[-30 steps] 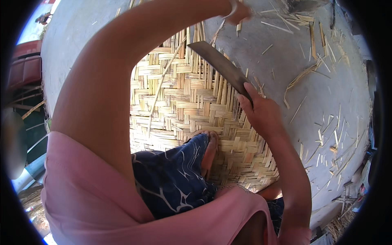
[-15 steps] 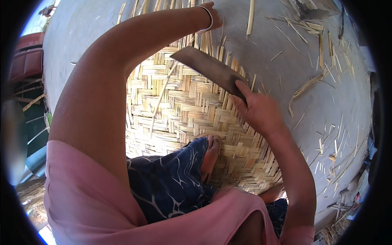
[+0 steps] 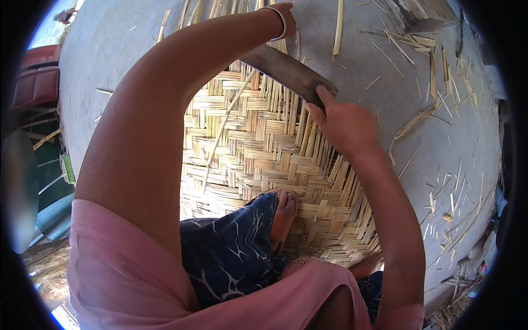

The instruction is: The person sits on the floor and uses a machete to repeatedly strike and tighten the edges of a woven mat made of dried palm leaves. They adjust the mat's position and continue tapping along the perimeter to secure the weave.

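Observation:
A half-woven bamboo mat (image 3: 264,148) lies flat on the concrete floor (image 3: 418,93), with loose strip ends sticking out at its far and right edges. My right hand (image 3: 341,124) is shut on the handle of a broad dark knife (image 3: 286,71), whose blade lies across the mat's far strips. My left arm reaches over the mat; my left hand (image 3: 283,14) is at the far strip ends near the top rim, its fingers mostly out of view, a metal bangle on the wrist. My bare foot (image 3: 283,217) rests on the mat.
Loose bamboo strips and slivers (image 3: 423,118) litter the floor to the right and far side. A single thin strip (image 3: 225,129) lies diagonally across the mat. A red object (image 3: 36,82) and green things sit beyond the floor's left edge.
My left arm has stretched farther out toward the top rim. My right hand with the knife has shifted up and away along the mat's far edge.

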`<action>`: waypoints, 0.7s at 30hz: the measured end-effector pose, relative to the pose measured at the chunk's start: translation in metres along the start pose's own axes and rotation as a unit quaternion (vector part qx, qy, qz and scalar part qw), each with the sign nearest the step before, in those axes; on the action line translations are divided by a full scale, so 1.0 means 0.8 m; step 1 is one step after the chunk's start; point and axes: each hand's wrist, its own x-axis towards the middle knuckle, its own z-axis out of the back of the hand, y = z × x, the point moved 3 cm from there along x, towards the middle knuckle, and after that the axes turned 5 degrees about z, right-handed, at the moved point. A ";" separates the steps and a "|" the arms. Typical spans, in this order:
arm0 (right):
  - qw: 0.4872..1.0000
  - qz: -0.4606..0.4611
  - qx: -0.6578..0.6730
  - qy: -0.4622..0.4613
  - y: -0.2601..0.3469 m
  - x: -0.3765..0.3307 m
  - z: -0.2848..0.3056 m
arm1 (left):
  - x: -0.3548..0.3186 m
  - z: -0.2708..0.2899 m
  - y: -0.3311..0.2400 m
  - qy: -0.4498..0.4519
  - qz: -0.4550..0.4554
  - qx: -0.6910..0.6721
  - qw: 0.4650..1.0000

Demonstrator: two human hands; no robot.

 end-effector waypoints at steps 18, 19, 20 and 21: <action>0.999 -0.022 0.031 -0.012 0.002 0.001 -0.011 | -0.019 0.013 0.007 -0.012 0.012 -0.072 0.997; 0.999 -0.024 0.030 -0.008 0.002 0.001 -0.011 | -0.020 0.013 0.007 -0.010 0.011 -0.077 0.997; 0.999 -0.025 0.029 -0.004 0.003 0.002 -0.012 | -0.022 0.014 0.006 -0.006 0.011 -0.080 0.997; 0.999 -0.028 0.027 -0.002 0.003 0.003 -0.012 | -0.024 0.017 0.006 -0.003 0.012 -0.085 0.996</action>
